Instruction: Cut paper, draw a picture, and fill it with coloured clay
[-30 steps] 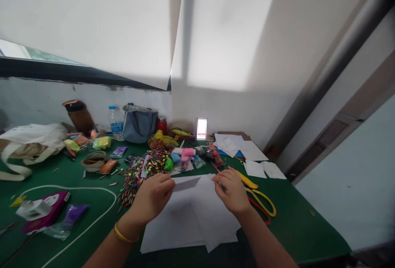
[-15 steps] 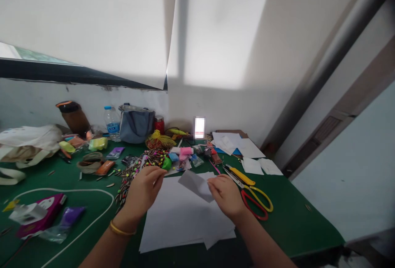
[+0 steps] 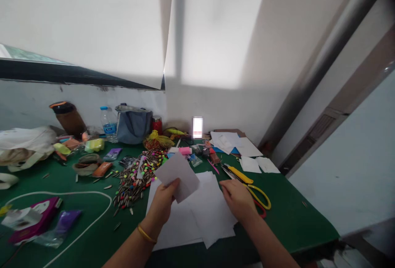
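Observation:
A square piece of white paper (image 3: pixel 180 175) is pinched in my left hand (image 3: pixel 163 202), thumb on its near face, raised over a stack of larger white sheets (image 3: pixel 173 227). My right hand (image 3: pixel 239 198) is closed, fingers curled together, at the right edge of the sheets; nothing shows in it. Just beyond and beneath that hand lie large scissors (image 3: pixel 261 196) with one yellow and one red handle, partly hidden by it. A yellow utility knife (image 3: pixel 240 174) rests alongside the scissors.
A pile of sunflower seeds and coloured beads (image 3: pixel 132 185) spreads left of the sheets. White paper squares (image 3: pixel 250 164) lie at the back right. A white cable (image 3: pixel 77 194) curves across the left. Behind stand a blue bag (image 3: pixel 134 124), a water bottle (image 3: pixel 108 124) and a phone-like bright screen (image 3: pixel 197 127).
The paper square has passed from my right hand to my left hand and moved left and up. My left hand has come lower and inward; my right hand has let go and shifted right.

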`<control>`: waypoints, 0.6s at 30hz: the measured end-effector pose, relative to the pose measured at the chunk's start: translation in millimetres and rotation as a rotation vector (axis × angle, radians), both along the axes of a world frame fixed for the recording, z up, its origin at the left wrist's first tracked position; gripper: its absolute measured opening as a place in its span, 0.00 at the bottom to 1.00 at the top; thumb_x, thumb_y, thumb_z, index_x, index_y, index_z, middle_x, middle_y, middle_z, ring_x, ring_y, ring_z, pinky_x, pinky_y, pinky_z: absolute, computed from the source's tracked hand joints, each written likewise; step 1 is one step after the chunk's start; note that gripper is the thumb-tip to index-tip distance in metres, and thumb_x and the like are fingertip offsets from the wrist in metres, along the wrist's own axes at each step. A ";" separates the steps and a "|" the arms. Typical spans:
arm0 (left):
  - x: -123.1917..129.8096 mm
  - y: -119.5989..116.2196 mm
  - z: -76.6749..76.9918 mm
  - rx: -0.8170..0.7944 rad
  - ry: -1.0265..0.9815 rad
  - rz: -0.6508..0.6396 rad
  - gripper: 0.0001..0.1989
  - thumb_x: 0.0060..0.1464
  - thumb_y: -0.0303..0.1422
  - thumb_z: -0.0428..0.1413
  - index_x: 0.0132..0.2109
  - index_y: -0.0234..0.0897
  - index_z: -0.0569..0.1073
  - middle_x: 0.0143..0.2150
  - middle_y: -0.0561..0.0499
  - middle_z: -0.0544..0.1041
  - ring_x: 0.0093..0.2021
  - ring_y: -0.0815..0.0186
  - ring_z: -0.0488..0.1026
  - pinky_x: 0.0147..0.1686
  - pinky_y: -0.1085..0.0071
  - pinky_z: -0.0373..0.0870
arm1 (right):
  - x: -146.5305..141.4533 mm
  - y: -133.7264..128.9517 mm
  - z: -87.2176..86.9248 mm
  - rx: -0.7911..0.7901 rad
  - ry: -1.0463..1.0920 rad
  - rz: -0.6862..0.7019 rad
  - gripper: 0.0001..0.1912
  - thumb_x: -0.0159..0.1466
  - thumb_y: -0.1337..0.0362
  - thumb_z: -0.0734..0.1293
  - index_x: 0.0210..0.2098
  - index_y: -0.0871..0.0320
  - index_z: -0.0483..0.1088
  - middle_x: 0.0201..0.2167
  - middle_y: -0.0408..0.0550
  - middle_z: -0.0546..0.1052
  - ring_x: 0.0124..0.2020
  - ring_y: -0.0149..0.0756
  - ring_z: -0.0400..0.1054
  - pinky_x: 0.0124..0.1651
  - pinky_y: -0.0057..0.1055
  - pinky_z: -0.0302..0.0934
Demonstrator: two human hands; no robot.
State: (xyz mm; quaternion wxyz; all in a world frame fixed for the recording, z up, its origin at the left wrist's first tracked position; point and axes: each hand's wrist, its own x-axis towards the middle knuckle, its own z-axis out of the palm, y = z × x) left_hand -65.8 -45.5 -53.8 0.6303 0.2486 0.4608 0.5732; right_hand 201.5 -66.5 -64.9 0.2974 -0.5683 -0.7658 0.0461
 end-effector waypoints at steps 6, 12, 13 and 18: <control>-8.1 10.0 -2.6 0.007 -0.052 -0.005 0.17 0.49 0.31 0.64 0.47 0.32 0.77 0.48 0.42 0.80 0.43 0.60 0.77 0.38 0.70 0.74 | 96.3 -19.1 -38.8 -0.257 -0.290 -0.421 0.24 0.61 0.69 0.60 0.56 0.59 0.70 0.49 0.58 0.73 0.48 0.47 0.68 0.50 0.38 0.59; -3.1 8.6 -8.5 -0.004 -0.084 -0.039 0.17 0.49 0.29 0.64 0.48 0.31 0.76 0.45 0.42 0.81 0.43 0.59 0.78 0.38 0.70 0.75 | 107.3 -18.1 -40.7 -0.376 -0.339 -0.347 0.32 0.59 0.71 0.60 0.63 0.55 0.62 0.50 0.55 0.73 0.48 0.44 0.68 0.49 0.35 0.57; -3.4 8.5 -8.8 0.006 -0.090 -0.047 0.18 0.49 0.29 0.64 0.48 0.31 0.76 0.45 0.42 0.81 0.43 0.59 0.79 0.38 0.71 0.75 | 105.2 -16.6 -38.6 -0.384 -0.344 -0.348 0.33 0.58 0.71 0.60 0.63 0.55 0.62 0.49 0.55 0.73 0.47 0.44 0.69 0.48 0.34 0.57; -7.2 7.0 -7.0 0.012 -0.112 -0.028 0.21 0.47 0.28 0.66 0.49 0.32 0.75 0.43 0.43 0.82 0.40 0.59 0.80 0.36 0.71 0.75 | 98.0 -14.1 -31.5 -0.436 -0.301 -0.369 0.36 0.56 0.70 0.62 0.64 0.53 0.61 0.48 0.56 0.73 0.43 0.45 0.70 0.41 0.33 0.57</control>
